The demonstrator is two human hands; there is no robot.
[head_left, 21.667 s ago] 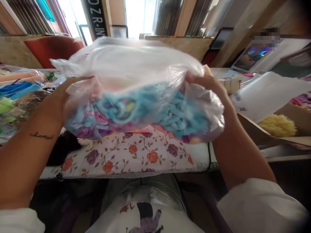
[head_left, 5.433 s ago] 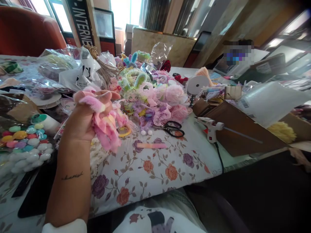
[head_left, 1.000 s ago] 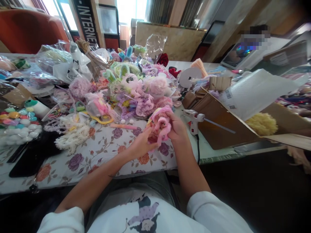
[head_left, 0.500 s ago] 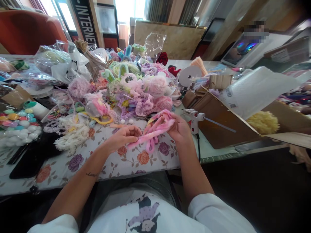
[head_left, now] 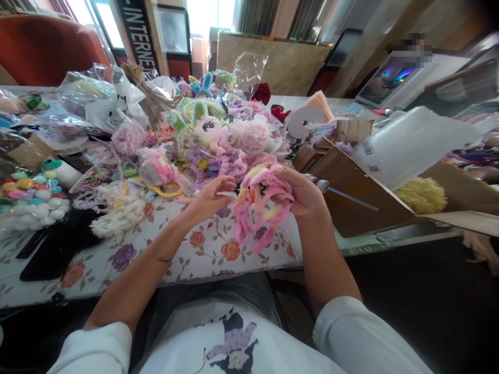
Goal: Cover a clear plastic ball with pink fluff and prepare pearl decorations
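A loose bundle of thick, fluffy pink and yellow yarn [head_left: 255,226] hangs in loops above the flowered tablecloth [head_left: 202,265]. My right hand [head_left: 306,195] grips it from the right, with the fingertips partly hidden among the strands. To the left of the bundle, my left hand [head_left: 212,198] has its fingers curved and its thumb apart, with no yarn seen between them. A small dark thing shows through the loops; I cannot make out what it is. Behind both hands lies a heap of pastel yarn [head_left: 253,136] and plush pieces.
A white glue gun with its glue stick [head_left: 351,198] lies right of my right hand, partly covered. Beside it stands a cardboard box [head_left: 343,208] holding yellow yarn [head_left: 423,196]. At left are white fringe yarn [head_left: 119,215], bagged pompoms [head_left: 33,213] and a black phone-like slab [head_left: 44,262].
My left hand has let go of the yarn strand and moved up and slightly right. My right hand has shifted right with the bundle, which now hangs more spread out.
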